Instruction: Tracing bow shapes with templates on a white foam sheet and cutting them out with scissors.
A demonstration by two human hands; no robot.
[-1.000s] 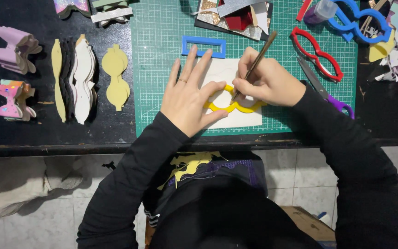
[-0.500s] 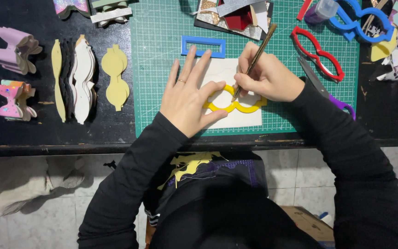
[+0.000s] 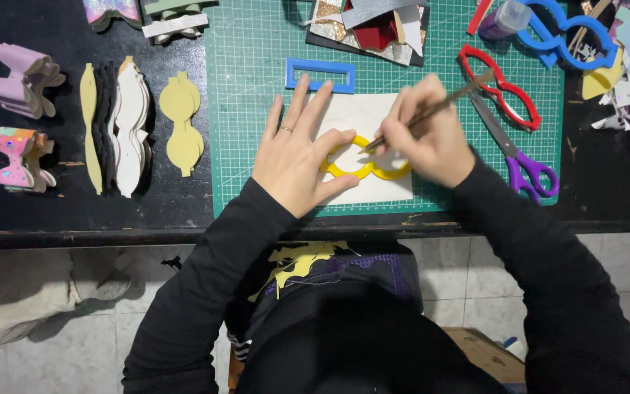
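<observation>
Yellow plastic made the stencil (image 3: 364,169), a figure-eight outline that lay flat on a white sheet (image 3: 373,117) in the middle of the green cutting mat (image 3: 249,87). The left hand (image 3: 297,157) was open, fingers spread, and pressed down on the left loop of the stencil and on the sheet. The right hand (image 3: 424,138) was closed around a thin brown pencil (image 3: 432,113), whose tip touched the sheet at the inner edge of the stencil, where the two loops meet.

Just above the sheet lay a blue rectangular frame (image 3: 320,75). To the right of the right hand, a red stencil (image 3: 501,87) of similar shape lay on the mat, and beside it scissors with purple handles (image 3: 523,169). A blue stencil (image 3: 566,36) lay at the top right corner, near some paper scraps.

Left of the mat, on the black tabletop (image 3: 67,211), stood a row of cut shapes: two yellow pieces (image 3: 181,124), then white and black ones (image 3: 125,124) stacked close together. Further left were a lilac bow (image 3: 20,80) and a small pink bow (image 3: 16,157), well apart from the hands.
</observation>
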